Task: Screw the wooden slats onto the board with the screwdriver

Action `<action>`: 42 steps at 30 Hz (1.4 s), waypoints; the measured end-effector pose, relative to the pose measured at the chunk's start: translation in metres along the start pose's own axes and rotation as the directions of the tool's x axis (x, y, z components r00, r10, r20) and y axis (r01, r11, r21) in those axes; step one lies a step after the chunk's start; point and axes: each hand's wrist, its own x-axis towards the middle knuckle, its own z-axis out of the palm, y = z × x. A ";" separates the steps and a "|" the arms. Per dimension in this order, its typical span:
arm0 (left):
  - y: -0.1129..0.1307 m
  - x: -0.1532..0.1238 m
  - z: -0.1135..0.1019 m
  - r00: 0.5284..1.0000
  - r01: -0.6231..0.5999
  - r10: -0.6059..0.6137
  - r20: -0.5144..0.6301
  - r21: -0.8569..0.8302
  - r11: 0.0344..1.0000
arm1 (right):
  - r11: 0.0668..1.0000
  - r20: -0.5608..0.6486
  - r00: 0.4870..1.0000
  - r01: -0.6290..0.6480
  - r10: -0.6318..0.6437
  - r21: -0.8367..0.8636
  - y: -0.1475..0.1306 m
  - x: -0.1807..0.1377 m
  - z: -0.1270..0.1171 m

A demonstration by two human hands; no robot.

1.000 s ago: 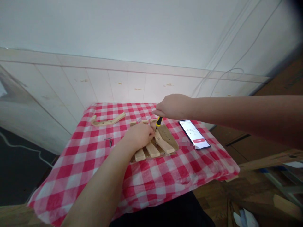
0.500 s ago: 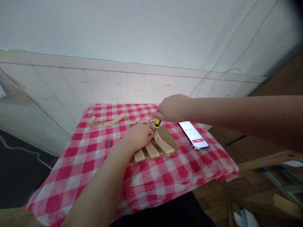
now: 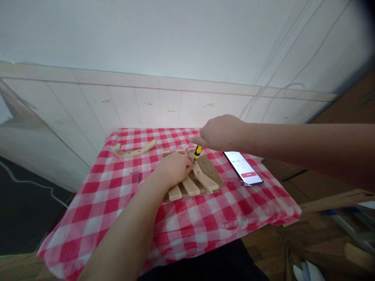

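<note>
My right hand (image 3: pixel 221 132) is closed around a yellow and black screwdriver (image 3: pixel 198 151), tilted with its tip down at a pale curved wooden hook (image 3: pixel 205 177). My left hand (image 3: pixel 174 168) lies over the neighbouring wooden pieces, its fingers pinched beside the screwdriver tip; what they hold is too small to make out. Under the hooks is a brown board (image 3: pixel 216 176) with dark printed marks. Two more wooden ends, a middle one (image 3: pixel 191 186) and a left one (image 3: pixel 175 192), stick out below my left hand, which hides their upper parts.
A separate curved wooden piece (image 3: pixel 136 151) lies at the back left of the red-and-white checked tablecloth (image 3: pixel 96 203). Several screws (image 3: pixel 138 177) lie left of my left hand. A phone (image 3: pixel 244 169) with a lit timer rests at the right. A white wall (image 3: pixel 164 105) stands behind the table.
The view has shifted slightly, so everything sits a little further right. Both hands keep their places at the hook, and the screwdriver remains in my right hand.
</note>
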 end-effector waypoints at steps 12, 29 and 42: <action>0.005 -0.002 -0.004 0.998 0.058 -0.058 0.018 -0.027 0.998 | 0.995 -0.082 0.992 0.102 -0.099 0.024 0.011 -0.008 0.005; 0.006 -0.003 -0.006 0.998 0.062 -0.061 0.021 -0.046 0.997 | 0.977 0.004 0.986 0.167 -0.169 0.133 0.016 0.002 0.017; -0.001 0.001 0.000 1.000 0.023 -0.023 -0.003 -0.039 0.999 | 0.984 -0.022 0.996 -0.087 0.091 0.155 0.019 0.006 0.017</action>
